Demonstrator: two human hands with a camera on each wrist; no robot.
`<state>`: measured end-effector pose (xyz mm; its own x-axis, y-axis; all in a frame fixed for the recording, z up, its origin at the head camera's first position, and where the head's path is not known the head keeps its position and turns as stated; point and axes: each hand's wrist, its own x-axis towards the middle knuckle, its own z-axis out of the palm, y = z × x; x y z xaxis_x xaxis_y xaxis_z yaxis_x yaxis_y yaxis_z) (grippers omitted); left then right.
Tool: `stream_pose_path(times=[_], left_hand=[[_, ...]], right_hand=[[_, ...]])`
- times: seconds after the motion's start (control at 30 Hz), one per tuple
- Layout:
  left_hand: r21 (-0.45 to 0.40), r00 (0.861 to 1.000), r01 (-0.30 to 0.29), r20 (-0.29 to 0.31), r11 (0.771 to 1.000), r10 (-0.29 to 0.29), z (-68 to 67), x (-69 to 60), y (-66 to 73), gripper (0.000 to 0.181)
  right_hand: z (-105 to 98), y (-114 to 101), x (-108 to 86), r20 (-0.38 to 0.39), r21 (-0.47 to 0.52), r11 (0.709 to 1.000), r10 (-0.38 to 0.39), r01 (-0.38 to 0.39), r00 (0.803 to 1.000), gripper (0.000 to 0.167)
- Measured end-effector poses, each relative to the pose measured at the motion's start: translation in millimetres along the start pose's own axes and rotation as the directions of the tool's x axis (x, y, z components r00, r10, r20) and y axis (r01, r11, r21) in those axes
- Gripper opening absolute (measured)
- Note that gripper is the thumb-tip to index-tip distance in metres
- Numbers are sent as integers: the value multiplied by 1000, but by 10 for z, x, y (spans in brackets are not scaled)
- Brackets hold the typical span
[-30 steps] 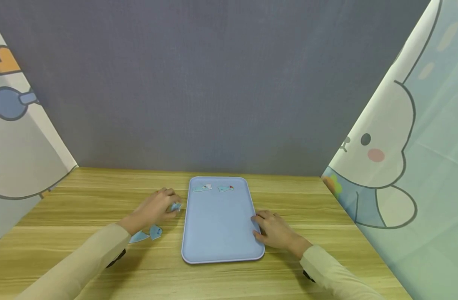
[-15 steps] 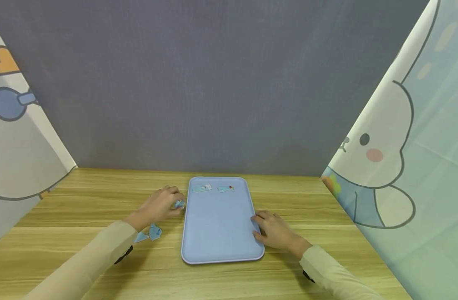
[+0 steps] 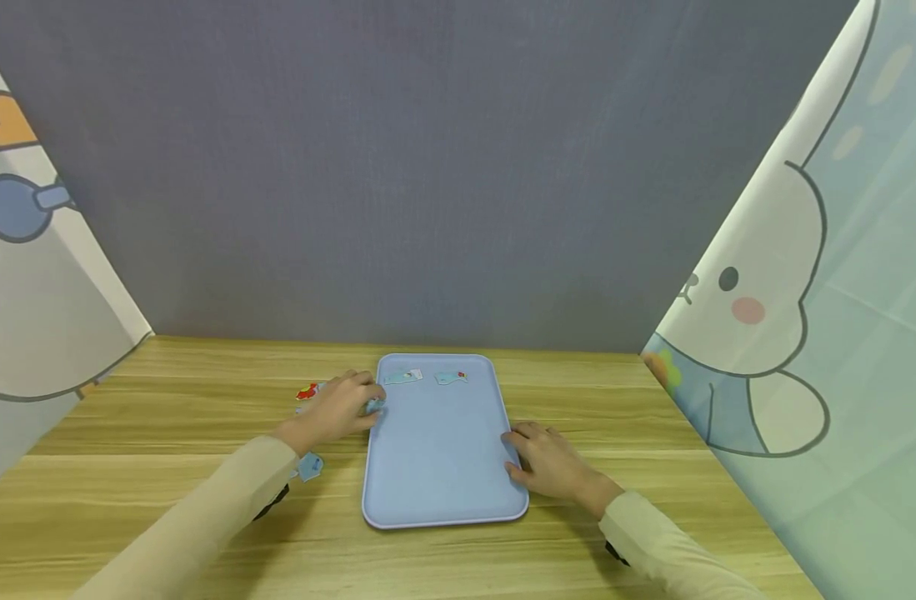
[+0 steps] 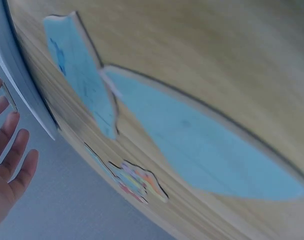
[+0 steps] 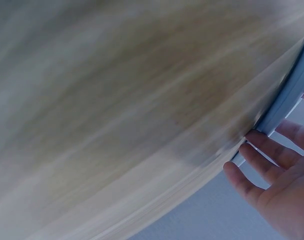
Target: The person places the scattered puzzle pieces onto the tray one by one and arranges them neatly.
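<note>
My left hand (image 3: 341, 408) pinches a small blue puzzle piece (image 3: 373, 406) over the left rim of the light blue tray (image 3: 442, 450); in the left wrist view the hand (image 4: 8, 172) holds the piece (image 4: 9, 97) by its edge. Two flat light blue pieces lie in the tray's upper part, one at the left (image 3: 402, 377) and one with a red spot (image 3: 451, 377). The right hand (image 3: 555, 467) rests on the tray's right rim, fingers over the edge. In the right wrist view, the hand (image 5: 282, 180) has its fingertips at the rim (image 5: 287, 95).
Left of the tray, a red piece (image 3: 307, 392) lies beyond my left forearm and a blue piece (image 3: 311, 466) nearer me. The left wrist view shows a long blue piece (image 4: 192, 140) touching another (image 4: 82, 75), with several colourful pieces (image 4: 137, 180) farther off. A grey panel (image 3: 397, 167) stands behind.
My left hand has moved right with the pinched piece, from the wood beside the tray to over its left rim. The red piece has come into view. The right hand has stayed put.
</note>
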<state>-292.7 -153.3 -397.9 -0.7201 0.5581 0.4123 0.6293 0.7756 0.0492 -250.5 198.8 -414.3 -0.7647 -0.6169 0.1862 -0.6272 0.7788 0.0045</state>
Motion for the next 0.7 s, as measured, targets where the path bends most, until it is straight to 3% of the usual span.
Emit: stream_pose_path(times=[0.4, 0.7], left_hand=[[26, 995, 49, 91, 998, -51, 87, 188, 64, 19], [17, 995, 57, 77, 998, -58, 143, 316, 74, 17]], right_hand=[[11, 2, 1, -3, 4, 1000, -1, 1, 1000, 42], [9, -2, 2, -1, 13, 1000, 0, 0, 1000, 42]])
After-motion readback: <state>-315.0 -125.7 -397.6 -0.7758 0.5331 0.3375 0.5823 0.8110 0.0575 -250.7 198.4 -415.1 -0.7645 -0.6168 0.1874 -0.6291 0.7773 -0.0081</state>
